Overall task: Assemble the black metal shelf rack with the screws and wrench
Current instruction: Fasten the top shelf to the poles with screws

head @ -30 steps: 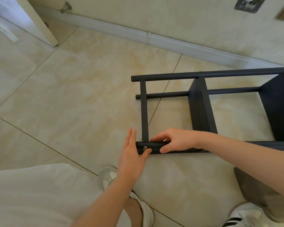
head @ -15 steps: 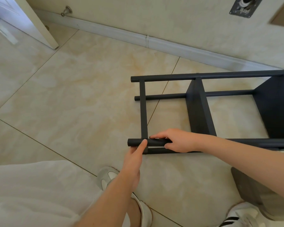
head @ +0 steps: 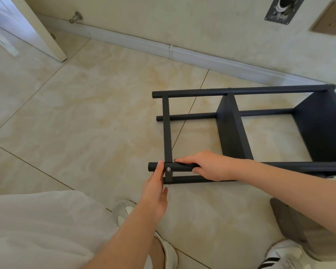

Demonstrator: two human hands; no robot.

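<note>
- Two shoes (head: 123, 209) stand on the tiled floor (head: 81, 117) at the bottom of the view, with pale cloth covering the lower left corner.
- Above them, the left hand (head: 154, 197) reaches forward with its fingers straight and together. The fingertips touch the near upper tube (head: 182, 167) close to its left end, and the hand holds nothing.
- Just right of those fingertips, a silver screw (head: 168, 169) sits in the tube where the crossbar (head: 167, 131) meets it.
- The right hand (head: 211, 168) grips the same tube just right of the screw, with its fingers curled over the top. The screw lies between the two hands.
- The black rack (head: 233, 133) lies on its side on the floor and stretches from the gripped end to the right edge of the view. A lower tube runs under the right hand, and two shelf panels (head: 322, 129) stand on edge.
- Its far tubes run parallel to the near one, towards the wall.
- A pale skirting board (head: 202, 55) runs along the wall behind, and a door (head: 27, 26) stands at the far left.
</note>
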